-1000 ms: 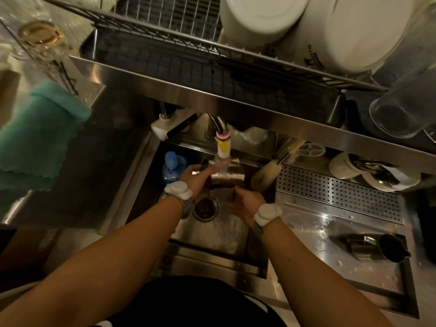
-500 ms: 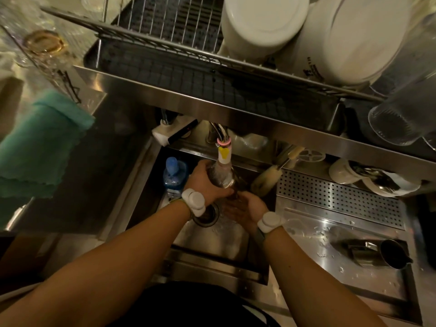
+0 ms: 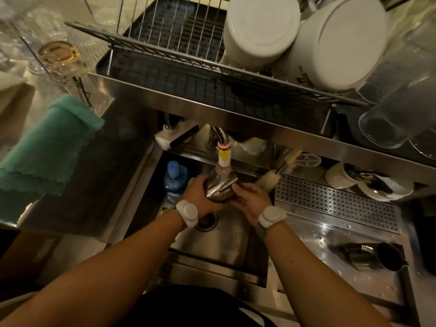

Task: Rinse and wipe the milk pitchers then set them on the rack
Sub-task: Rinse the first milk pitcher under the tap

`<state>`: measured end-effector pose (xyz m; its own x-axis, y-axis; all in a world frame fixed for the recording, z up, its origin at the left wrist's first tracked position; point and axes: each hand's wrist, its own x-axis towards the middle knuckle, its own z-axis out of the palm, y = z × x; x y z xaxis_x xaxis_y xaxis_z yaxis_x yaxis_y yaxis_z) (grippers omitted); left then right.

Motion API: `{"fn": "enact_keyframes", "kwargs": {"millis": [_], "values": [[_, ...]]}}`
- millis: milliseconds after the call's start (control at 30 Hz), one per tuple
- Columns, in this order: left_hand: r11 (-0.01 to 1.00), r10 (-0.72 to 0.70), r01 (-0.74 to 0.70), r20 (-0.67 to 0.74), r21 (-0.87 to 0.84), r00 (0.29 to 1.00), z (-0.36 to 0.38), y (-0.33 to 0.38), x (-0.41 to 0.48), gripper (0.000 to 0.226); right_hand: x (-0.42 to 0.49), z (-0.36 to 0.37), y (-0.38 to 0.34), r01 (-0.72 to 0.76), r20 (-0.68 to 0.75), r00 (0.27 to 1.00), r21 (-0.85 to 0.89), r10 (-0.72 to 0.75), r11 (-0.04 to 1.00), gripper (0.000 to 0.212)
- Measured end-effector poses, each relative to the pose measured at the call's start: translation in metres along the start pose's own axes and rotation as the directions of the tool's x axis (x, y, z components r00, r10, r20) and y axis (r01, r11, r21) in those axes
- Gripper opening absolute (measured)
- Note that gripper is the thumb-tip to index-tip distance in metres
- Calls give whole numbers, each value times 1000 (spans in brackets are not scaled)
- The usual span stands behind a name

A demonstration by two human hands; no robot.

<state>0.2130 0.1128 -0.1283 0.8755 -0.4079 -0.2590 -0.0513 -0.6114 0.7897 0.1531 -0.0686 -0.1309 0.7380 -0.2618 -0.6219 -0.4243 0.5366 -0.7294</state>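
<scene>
While the steel milk pitcher (image 3: pixel 220 188) sits tilted under the faucet (image 3: pixel 223 155) above the sink (image 3: pixel 219 241), the left hand (image 3: pixel 200 192) wraps it in a closed grip and the right hand (image 3: pixel 251 201) touches its side, grip unclear. A second pitcher (image 3: pixel 377 256) lies on the wet table (image 3: pixel 313 234) to the right, below the dish rack (image 3: pixel 179 55).

The pitcher (image 3: pixel 218 188) is seen as glossy polished metal; the sink (image 3: pixel 219 241) as brushed steel; the cloth (image 3: pixel 47 147) as soft teal fabric.
</scene>
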Motion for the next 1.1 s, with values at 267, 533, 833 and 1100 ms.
{"fn": "enact_keyframes", "kwargs": {"millis": [267, 533, 833, 1100], "values": [[977, 46, -48, 12, 210, 999, 3, 13, 18, 69, 2, 23, -7, 200, -61, 953, -613, -298, 765, 25], [996, -69, 64, -81, -63, 994, 2, -6, 13, 73, 6, 35, -8, 259, 80, 958, -654, -276, 711, 36], [983, 47, -17, 163, -181, 986, -1, 1, 18, 90, 8, 4, -26, -58, -96, 995, -308, 29, 950, 17], [989, 55, -31, 163, -145, 985, -15, -7, 20, 86, 6, 3, -25, -99, -14, 995, -357, 100, 929, 29]]}}
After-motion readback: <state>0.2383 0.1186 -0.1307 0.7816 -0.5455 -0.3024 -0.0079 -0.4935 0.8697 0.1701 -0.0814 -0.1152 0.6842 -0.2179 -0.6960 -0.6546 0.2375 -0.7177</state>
